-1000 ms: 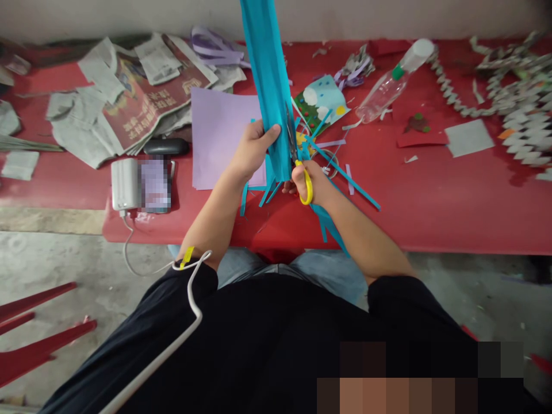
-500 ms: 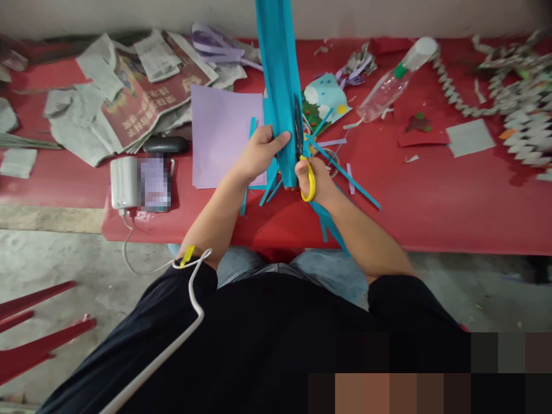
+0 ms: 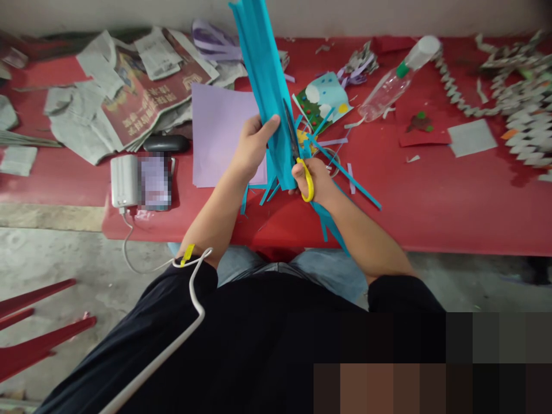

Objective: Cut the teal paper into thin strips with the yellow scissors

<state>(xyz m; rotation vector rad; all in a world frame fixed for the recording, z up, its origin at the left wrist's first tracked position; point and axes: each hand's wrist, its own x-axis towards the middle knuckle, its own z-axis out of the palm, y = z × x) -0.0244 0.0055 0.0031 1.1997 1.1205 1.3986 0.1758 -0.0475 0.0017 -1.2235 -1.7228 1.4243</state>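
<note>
My left hand (image 3: 254, 144) is closed on a long, folded sheet of blue paper (image 3: 265, 80), its thumb pressed on the front. The paper stands up and leans left at its top. In my right hand (image 3: 317, 178) are scissors (image 3: 306, 179) with yellow handles and dark blades. The blades lie along the paper's right edge, pointing up and away from me. Cut blue strips (image 3: 353, 184) are scattered around my right hand and under the paper. A stack of purple paper (image 3: 219, 138) lies beside my left hand, partly covered by it.
Crumpled newspaper (image 3: 142, 103), a white power bank (image 3: 124, 181) and a dark case (image 3: 166, 144) lie to the left on the red table (image 3: 431, 201). A patterned card (image 3: 323, 95), a clear bottle (image 3: 386, 92) and a paper chain (image 3: 461, 89) are at right. A white cable (image 3: 196, 293) crosses my left arm.
The blue paper's top has tilted to the left. My left hand has shifted slightly left and up with it, and the scissor blades now slant more to the left.
</note>
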